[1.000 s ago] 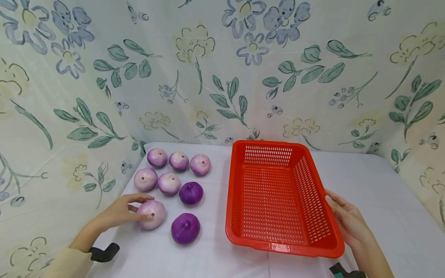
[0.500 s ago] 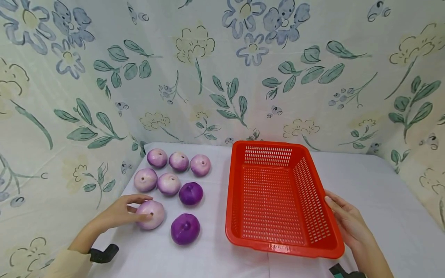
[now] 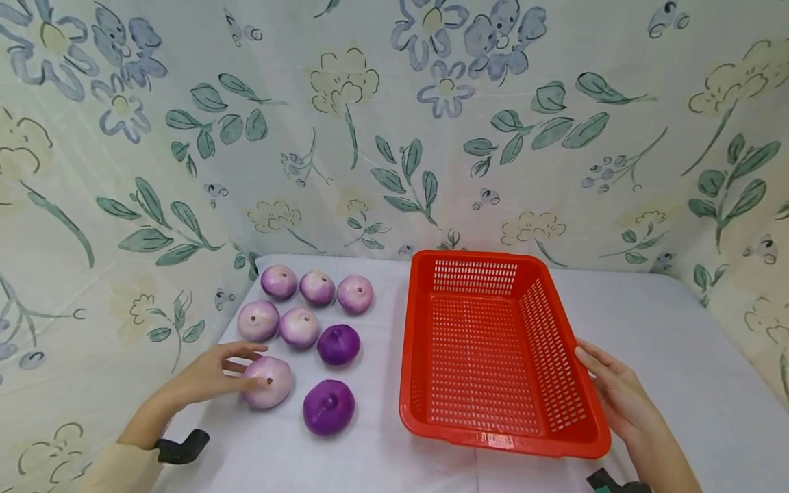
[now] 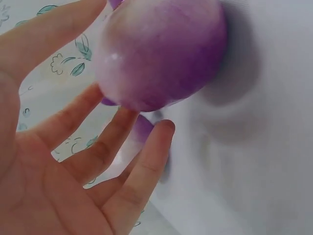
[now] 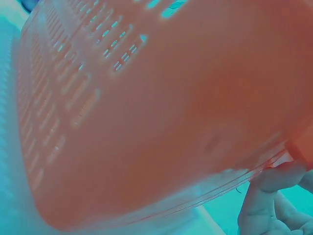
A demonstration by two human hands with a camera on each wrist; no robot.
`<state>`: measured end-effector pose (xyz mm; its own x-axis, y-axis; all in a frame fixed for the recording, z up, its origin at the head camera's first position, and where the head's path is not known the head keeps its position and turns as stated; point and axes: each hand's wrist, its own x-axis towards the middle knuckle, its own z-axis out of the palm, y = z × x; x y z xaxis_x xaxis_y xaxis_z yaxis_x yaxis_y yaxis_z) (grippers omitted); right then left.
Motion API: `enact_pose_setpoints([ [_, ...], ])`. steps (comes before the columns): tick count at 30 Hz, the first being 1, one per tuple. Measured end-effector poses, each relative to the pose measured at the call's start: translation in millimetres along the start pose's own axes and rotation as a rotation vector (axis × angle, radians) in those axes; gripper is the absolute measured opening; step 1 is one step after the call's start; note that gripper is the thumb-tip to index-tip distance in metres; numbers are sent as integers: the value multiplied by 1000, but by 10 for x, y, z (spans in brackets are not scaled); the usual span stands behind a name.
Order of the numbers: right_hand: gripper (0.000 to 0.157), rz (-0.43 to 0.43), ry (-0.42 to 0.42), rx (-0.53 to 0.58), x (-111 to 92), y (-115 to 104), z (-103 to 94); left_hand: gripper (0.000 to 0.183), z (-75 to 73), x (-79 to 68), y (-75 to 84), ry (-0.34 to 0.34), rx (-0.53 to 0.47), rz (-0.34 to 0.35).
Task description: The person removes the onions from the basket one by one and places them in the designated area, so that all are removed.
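Note:
My left hand (image 3: pixel 208 378) is at the near left of the table, its thumb across the near side of a pale purple onion (image 3: pixel 275 383) and its fingers at the far side. In the left wrist view the same onion (image 4: pixel 161 54) sits between thumb and fingertips, while the other fingers (image 4: pixel 142 176) spread away from it. My right hand (image 3: pixel 625 397) holds the right rim of a red plastic basket (image 3: pixel 505 441) with slotted walls. The right wrist view shows the basket's outer wall (image 5: pixel 161 117) close up, fingertips at its rim.
Beyond the held onion lie several pale onions, among them one (image 3: pixel 300 327) beside a dark purple onion (image 3: pixel 339 344). Another dark onion (image 3: pixel 329 407) lies nearer, between the left hand and the basket. White cloth (image 3: pixel 622 315) covers the table, and a flowered curtain (image 3: pixel 394 137) rises behind.
Almost nothing differs. The left hand keeps its place around the pale onion, with only a slight shift, and the right hand stays on the basket's rim.

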<state>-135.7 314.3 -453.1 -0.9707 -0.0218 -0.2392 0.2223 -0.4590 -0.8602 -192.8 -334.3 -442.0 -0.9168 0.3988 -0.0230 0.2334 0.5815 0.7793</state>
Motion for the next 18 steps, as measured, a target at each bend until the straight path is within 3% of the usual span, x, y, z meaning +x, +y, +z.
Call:
enact_pose_setpoints([
  [4,28,-8,-52,3,19,1,-19,59,-94,-29,55,11,-30,11],
  [7,27,8,-70,-30,35,-25,-51,57,-154,-24,87,59,3,45],
  [13,22,36,-20,-252,29,-150,-143,51,-177,53,168,215,70,156],
  [18,23,-26,1,-366,19,-316,-231,49,-202,188,238,307,129,198],
])
